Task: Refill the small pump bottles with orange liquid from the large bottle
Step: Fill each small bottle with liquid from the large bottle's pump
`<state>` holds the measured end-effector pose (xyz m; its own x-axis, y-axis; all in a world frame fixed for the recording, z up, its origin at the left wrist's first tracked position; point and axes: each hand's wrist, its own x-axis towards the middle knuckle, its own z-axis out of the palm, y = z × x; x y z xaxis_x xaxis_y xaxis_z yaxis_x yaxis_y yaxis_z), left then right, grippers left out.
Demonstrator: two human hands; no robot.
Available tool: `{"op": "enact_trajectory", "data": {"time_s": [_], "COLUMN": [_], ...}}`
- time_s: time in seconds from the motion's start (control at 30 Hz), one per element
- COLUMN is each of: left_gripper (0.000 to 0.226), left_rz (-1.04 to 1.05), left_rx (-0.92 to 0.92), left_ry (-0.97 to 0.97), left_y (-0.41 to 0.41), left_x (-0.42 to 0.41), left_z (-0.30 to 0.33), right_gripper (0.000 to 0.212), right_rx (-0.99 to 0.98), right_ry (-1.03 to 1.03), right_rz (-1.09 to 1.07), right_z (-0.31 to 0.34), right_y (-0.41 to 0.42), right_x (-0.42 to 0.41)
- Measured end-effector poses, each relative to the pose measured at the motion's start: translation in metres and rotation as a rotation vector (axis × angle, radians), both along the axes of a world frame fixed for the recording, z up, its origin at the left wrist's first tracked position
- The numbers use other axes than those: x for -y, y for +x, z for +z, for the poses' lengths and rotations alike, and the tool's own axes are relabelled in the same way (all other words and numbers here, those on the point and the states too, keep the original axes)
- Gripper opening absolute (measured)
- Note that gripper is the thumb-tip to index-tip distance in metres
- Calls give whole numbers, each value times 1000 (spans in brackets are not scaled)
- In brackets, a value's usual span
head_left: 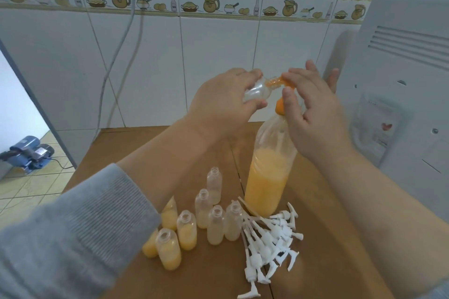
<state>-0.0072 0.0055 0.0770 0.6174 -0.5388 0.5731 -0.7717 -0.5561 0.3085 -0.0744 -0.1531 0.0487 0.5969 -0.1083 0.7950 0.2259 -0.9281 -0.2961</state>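
My left hand [227, 99] grips a small clear bottle [257, 91] tilted on its side above the table, its neck pointing right. My right hand [313, 114] pinches an orange piece [285, 82] at that neck, thumb and forefinger closed on it, other fingers spread. Below stands the large bottle [267, 177], about half full of orange liquid, with an orange top [280, 107]. Several small open bottles [187, 229] stand on the table; some hold orange liquid, others look nearly empty. White pump heads [269, 240] lie in a pile beside them.
The brown table [323, 238] runs to a white tiled wall [170, 56]. A white appliance [403, 80] stands at the right. Cables [116, 56] hang down the wall at left. A blue machine [29, 150] sits on the tiled floor to the left.
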Motion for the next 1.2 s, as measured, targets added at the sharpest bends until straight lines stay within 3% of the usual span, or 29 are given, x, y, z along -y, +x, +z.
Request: {"op": "enact_trajectory", "data": {"time_s": [0.2, 0.4, 1.2], "left_gripper": [41, 44, 46], "left_rz": [-36, 0, 18], "left_rx": [-35, -58, -4], "left_ry": [-30, 49, 30], "left_y": [-6, -3, -11], "left_x": [7, -2, 5], "left_z": [-10, -3, 3], "right_gripper": [31, 32, 34], "right_rx": [64, 34, 97], "right_ry": [80, 57, 63], "right_rz": [-39, -8, -20], "right_z": [-20, -16, -12], "right_y": [1, 4, -1], "right_x": [1, -4, -1]}}
